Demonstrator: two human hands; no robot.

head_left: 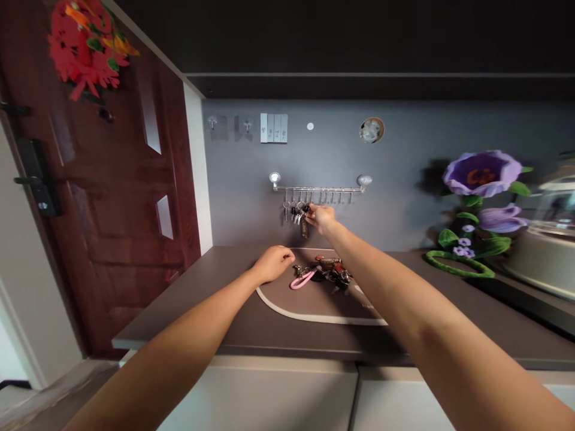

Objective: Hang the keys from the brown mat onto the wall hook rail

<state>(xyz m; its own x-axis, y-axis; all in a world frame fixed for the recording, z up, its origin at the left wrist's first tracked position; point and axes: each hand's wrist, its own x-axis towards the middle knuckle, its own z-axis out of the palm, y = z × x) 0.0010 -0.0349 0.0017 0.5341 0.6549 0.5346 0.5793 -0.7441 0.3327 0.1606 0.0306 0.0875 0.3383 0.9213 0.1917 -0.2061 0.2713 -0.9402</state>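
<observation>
The dark brown counter (193,275) is carrying a pale-edged mat (281,296), where a jumbled heap of keys (339,276) is lying with a pink strap (302,280); purple flowers (483,173) are standing farther right.

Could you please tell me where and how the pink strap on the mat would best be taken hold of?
Probably pinch the pink strap at its rounded near-left end, coming from above and the left. That end reaches away from the jumbled keys over bare mat, and the left hand is close by on that side.
</observation>
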